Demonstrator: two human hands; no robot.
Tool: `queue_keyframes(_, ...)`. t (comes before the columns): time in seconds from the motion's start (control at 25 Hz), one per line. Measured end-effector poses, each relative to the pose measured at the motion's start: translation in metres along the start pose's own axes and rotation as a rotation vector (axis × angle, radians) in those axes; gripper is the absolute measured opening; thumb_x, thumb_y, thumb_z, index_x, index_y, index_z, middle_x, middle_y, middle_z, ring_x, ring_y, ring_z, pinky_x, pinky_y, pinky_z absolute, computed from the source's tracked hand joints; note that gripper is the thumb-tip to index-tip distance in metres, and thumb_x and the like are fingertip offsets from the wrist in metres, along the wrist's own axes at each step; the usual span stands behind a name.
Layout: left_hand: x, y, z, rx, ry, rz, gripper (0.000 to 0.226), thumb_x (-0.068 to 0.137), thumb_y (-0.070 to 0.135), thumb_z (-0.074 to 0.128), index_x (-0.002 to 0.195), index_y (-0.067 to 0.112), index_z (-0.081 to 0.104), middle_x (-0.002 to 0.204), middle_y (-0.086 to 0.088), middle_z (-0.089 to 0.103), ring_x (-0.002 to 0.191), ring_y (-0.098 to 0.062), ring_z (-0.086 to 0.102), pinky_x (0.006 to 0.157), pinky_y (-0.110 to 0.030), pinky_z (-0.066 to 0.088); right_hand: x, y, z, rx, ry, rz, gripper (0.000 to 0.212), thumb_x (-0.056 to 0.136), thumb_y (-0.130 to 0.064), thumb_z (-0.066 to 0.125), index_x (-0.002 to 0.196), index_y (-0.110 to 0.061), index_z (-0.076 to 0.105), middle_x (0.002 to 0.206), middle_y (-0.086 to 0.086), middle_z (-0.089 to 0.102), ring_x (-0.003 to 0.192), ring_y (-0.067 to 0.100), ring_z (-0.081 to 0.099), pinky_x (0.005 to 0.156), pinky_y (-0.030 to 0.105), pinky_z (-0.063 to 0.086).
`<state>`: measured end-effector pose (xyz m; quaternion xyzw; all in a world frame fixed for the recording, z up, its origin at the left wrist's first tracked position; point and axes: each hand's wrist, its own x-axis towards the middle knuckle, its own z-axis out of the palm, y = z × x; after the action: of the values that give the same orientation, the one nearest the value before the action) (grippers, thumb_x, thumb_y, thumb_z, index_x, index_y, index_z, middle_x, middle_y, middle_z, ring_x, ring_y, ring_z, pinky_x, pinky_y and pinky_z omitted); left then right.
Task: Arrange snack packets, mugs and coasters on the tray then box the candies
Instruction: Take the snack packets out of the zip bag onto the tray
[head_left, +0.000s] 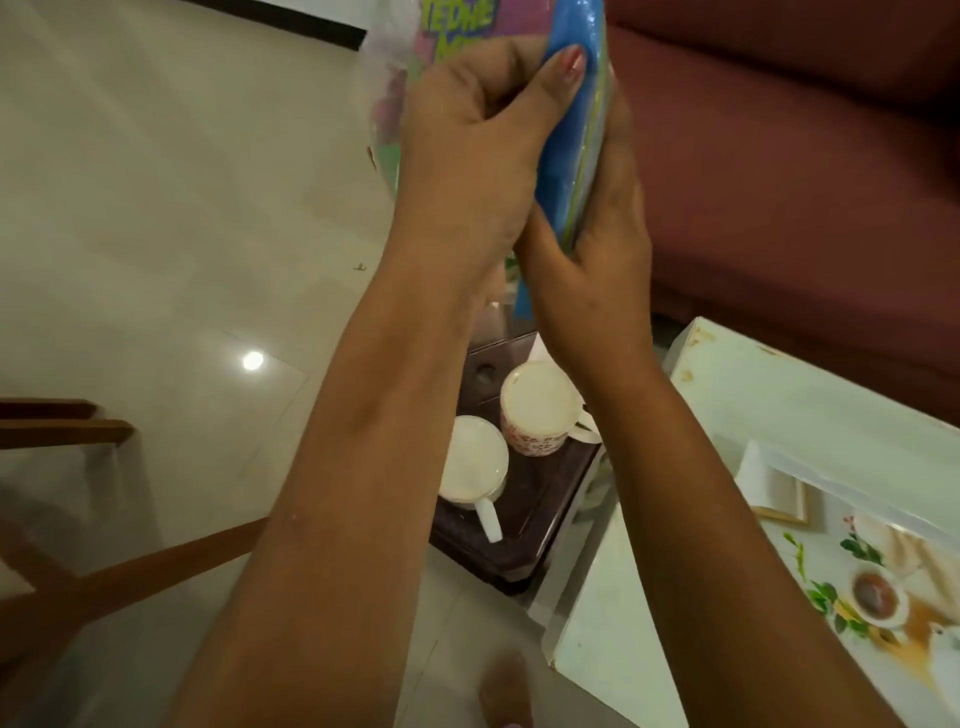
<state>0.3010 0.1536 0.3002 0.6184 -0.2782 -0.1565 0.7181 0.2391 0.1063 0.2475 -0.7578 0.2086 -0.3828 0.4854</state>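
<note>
Presently both hands are raised near the top of the view, pressing a stack of snack packets between them. The left hand is clenched around the stack from the left, its thumb lying across the blue face of the front packet. The right hand is wrapped around the lower right edge, fingers curled behind. A second packet with purple and green print sits behind the left hand; how many packets the stack holds cannot be told.

The packets are held on edge, their long axis running up and down the frame, top ends cut off by the border.

The dark tray lies directly below the hands, on a low surface beside the white box with a printed tea-set picture. Two mugs already stand on the tray: a plain white mug with its handle toward the camera, and a floral-patterned mug just beyond it, the two touching or nearly so. No coasters or candies can be identified.

Judgement: the mugs are placed and the packets are the step in hand. The coming move is a straight descent. The right hand is the nearer to the tray. The stack would need to go to the bare part of the tray, clear of the mugs, probably turned flat.
</note>
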Motion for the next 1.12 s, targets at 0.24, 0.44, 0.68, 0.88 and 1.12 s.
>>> queue_keyframes(0.24, -0.025, 0.01, 0.08, -0.074, -0.081, -0.162, 0.016, 0.088, 0.007, 0.059, 0.073, 0.006, 0.063, 0.056, 0.005, 0.063, 0.055, -0.003, 0.061, 0.058, -0.017, 0.049, -0.014, -0.008, -0.08, 0.01, 0.089, 0.074, 0.063, 0.087, -0.022, 0.062, 0.14, -0.028, 0.028, 0.136, -0.017, 0.044, 0.123, -0.004, 0.046, 0.099, 0.016, 0.043)
queue_keyframes(0.44, -0.061, 0.002, 0.148, -0.11, -0.215, -0.343, 0.013, 0.084, 0.009, 0.064, 0.072, 0.005, 0.061, 0.064, -0.004, 0.063, 0.061, -0.009, 0.063, 0.066, -0.024, 0.057, -0.034, 0.011, -0.147, -0.046, 0.237, 0.165, 0.069, 0.088, -0.022, 0.057, 0.147, -0.021, 0.022, 0.147, -0.002, 0.039, 0.131, 0.007, 0.043, 0.106, 0.03, 0.043)
queue_keyframes(0.68, -0.1, -0.044, 0.188, -0.031, -0.23, -0.602, 0.021, 0.076, 0.011, 0.072, 0.078, -0.004, 0.057, 0.072, -0.016, 0.062, 0.066, -0.021, 0.063, 0.066, -0.031, 0.057, -0.077, 0.046, -0.184, 0.027, 0.266, 0.437, 0.058, 0.089, -0.019, 0.058, 0.142, -0.026, 0.033, 0.126, -0.016, 0.049, 0.11, -0.004, 0.051, 0.084, 0.0, 0.043)
queue_keyframes(0.88, -0.132, -0.096, 0.176, 0.24, -0.343, -0.789, 0.029, 0.074, 0.019, 0.075, 0.06, 0.015, 0.049, 0.071, -0.006, 0.06, 0.066, -0.016, 0.06, 0.059, -0.029, 0.051, -0.125, 0.084, -0.2, 0.367, 0.161, 0.756, 0.05, 0.088, -0.01, 0.059, 0.129, -0.037, 0.049, 0.115, -0.023, 0.056, 0.108, 0.008, 0.06, 0.086, 0.03, 0.057)
queue_keyframes(1.12, -0.164, -0.122, 0.163, 0.126, -0.516, -0.871, 0.031, 0.076, 0.009, 0.072, 0.059, 0.015, 0.046, 0.066, -0.005, 0.057, 0.057, -0.013, 0.055, 0.054, -0.023, 0.048, -0.131, 0.104, -0.214, 0.227, 0.289, 0.888, 0.01, 0.089, -0.027, 0.06, 0.095, -0.025, 0.068, 0.092, -0.009, 0.069, 0.09, 0.011, 0.067, 0.069, 0.021, 0.058)
